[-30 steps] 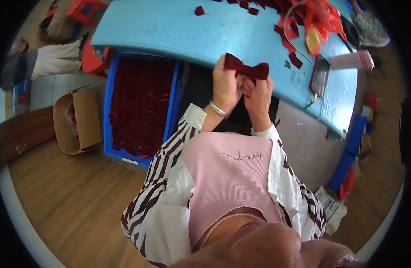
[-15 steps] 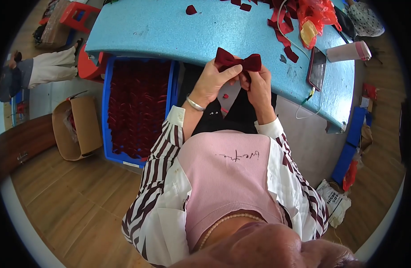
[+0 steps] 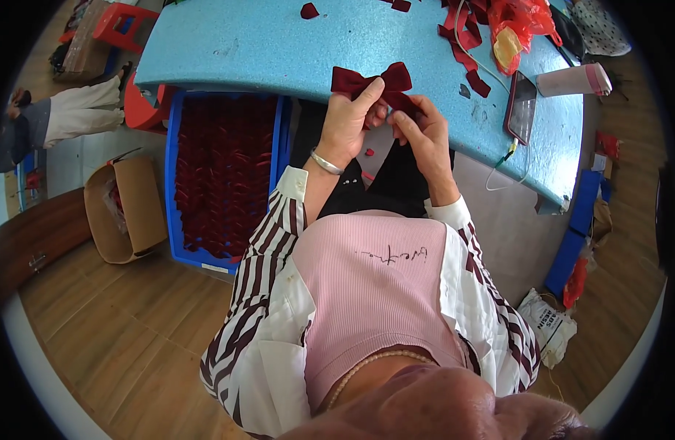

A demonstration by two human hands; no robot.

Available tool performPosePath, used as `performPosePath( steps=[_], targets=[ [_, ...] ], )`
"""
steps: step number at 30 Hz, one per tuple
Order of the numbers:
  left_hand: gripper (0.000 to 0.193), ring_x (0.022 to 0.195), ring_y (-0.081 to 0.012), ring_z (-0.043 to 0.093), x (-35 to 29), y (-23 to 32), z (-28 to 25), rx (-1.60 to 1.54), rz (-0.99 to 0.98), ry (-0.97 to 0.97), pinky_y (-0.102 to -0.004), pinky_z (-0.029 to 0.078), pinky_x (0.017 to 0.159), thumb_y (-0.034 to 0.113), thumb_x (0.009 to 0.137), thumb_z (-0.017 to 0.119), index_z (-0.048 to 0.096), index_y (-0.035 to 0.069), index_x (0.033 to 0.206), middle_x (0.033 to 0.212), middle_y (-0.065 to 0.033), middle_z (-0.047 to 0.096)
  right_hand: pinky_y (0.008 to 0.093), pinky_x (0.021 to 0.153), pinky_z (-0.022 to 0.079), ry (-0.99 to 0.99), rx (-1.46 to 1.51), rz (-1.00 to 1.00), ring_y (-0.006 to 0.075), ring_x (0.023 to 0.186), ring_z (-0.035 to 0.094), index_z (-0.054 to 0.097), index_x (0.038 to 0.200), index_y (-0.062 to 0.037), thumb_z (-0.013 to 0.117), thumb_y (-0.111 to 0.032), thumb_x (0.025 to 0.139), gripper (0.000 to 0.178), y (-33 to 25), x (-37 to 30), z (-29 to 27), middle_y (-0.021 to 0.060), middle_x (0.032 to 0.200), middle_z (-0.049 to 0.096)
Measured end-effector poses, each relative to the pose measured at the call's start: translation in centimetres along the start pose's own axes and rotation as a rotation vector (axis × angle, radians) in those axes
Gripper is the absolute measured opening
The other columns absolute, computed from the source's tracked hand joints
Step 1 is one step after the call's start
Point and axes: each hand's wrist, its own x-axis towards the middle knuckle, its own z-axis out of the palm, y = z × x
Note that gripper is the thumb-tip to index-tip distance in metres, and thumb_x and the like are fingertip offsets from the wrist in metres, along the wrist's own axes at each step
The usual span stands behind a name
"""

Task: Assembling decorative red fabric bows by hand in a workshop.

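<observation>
A dark red velvet bow (image 3: 394,78) is held up at the table's front edge, above my lap. My left hand (image 3: 345,123) grips it, thumb pressed on the middle and fingers curled behind. My right hand (image 3: 429,138) is closed beside it, thumb and fingertips pinched together at the bow's hanging lower right tail. Whether anything else small sits in that pinch is hidden. Left of my legs, a blue crate (image 3: 174,220) holds rows of dark red velvet pieces (image 3: 224,169).
On the blue table (image 3: 279,51) lie red ribbon scraps (image 3: 469,37), a red plastic bag (image 3: 524,26), a cabled phone (image 3: 521,110) and a pink-white cylinder (image 3: 572,79). A cardboard box (image 3: 143,205) and a red stool (image 3: 143,106) stand at left. Another person (image 3: 77,117) is farther left.
The bow has shifted left and slightly nearer the table. My left thumb now lies on its middle, and my right hand has moved off the right loop, down to the tail.
</observation>
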Motion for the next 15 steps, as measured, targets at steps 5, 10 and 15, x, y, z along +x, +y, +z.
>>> performPosePath(
  steps=[5, 10, 15],
  targets=[
    [0.02, 0.05, -0.0067, 0.048, 0.2, -0.1, 0.3, -0.082, -0.045, -0.008, -0.0221, 0.034, 0.045, 0.022, 0.091, 0.066, 0.061, 0.006, 0.079, 0.063, -0.001, 0.057, 0.0203, 0.056, 0.042, -0.016, 0.125, 0.073, 0.0068, 0.062, 0.055, 0.064, 0.094, 0.0017, 0.058, -0.014, 0.092, 0.017, 0.2, 0.6, 0.0, 0.0027, 0.075, 0.064],
    [0.019, 0.05, -0.0056, 0.045, -0.3, 0.5, 0.6, -0.054, -0.045, -0.002, -0.0212, 0.031, 0.044, 0.022, 0.091, 0.066, 0.06, 0.007, 0.08, 0.064, -0.0001, 0.056, 0.0214, 0.056, 0.042, -0.108, 0.312, 0.15, 0.0089, 0.062, 0.057, 0.064, 0.095, 0.0013, 0.052, -0.016, 0.096, 0.021, 0.7, -0.3, -0.2, 0.0043, 0.076, 0.065],
    [0.019, 0.051, -0.0041, 0.042, -0.3, 0.8, 0.6, -0.047, -0.061, 0.019, -0.0207, 0.028, 0.044, 0.022, 0.091, 0.067, 0.059, 0.008, 0.08, 0.065, 0.0016, 0.054, 0.023, 0.057, 0.043, 0.007, -0.014, -0.063, 0.0088, 0.066, 0.058, 0.062, 0.092, 0.0003, 0.052, -0.014, 0.096, 0.018, -0.5, 0.9, 0.2, 0.0027, 0.078, 0.063]
  ],
)
